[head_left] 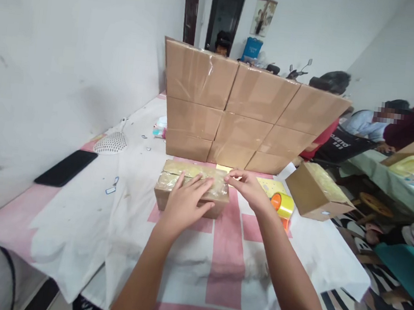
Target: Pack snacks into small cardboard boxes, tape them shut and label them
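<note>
A small cardboard box (174, 181) with a taped, shiny top lies on the table in front of me. My left hand (185, 203) rests flat on its top and near side, fingers stretched out. My right hand (248, 188) hovers at the box's right end, its fingers bent and touching the taped top edge. Close beside my right wrist sits a yellow and orange tape dispenser (282, 205).
A wall of stacked cardboard boxes (241, 114) stands behind the small box. Another taped box (316, 191) lies at the right table edge. A black phone (65, 167) and a white perforated disc (111, 143) lie at the left. People sit beyond the stack and at the right.
</note>
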`<state>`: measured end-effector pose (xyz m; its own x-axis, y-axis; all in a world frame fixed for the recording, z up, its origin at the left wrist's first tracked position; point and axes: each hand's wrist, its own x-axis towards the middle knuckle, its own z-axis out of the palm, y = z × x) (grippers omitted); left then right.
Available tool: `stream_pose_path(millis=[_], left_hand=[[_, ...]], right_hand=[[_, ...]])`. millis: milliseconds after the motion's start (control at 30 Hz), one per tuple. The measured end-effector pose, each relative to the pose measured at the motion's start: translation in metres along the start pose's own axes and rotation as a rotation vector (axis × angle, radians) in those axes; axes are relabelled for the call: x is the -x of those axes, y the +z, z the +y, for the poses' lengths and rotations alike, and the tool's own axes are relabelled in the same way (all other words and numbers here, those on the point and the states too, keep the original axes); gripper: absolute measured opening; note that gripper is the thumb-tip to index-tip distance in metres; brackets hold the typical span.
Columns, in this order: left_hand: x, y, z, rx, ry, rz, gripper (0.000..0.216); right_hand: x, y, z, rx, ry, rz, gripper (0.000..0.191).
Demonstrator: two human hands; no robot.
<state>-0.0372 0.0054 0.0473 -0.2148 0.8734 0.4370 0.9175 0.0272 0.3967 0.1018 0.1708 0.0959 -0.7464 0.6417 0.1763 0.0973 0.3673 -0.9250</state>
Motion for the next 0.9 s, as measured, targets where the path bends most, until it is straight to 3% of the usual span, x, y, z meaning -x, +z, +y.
stream_pose_path(millis=[167,367,533,733,900], left_hand=[[0.002,0.000,-0.001,0.004,0.025,0.016,0.061],[0.001,0.001,-0.002,-0.033,0.056,0.007,0.042],[0.000,0.003,-0.001,-0.050,0.061,0.020,0.041],[-0.001,0.007,-0.002,-0.034,0.013,0.034,0.061],[0.000,0.009,-0.001,-0.023,-0.007,0.028,0.072]], right_hand=[[-0.018,0.007,0.026,0.183,-0.017,0.039,0.026],[-0.018,0.010,0.023,0.234,0.000,0.041,0.027],[-0.020,0.012,0.022,0.241,-0.001,0.058,0.030],[0.013,0.007,-0.014,0.258,-0.259,0.132,0.026],[0.048,-0.006,-0.055,-0.023,-0.344,0.227,0.024]])
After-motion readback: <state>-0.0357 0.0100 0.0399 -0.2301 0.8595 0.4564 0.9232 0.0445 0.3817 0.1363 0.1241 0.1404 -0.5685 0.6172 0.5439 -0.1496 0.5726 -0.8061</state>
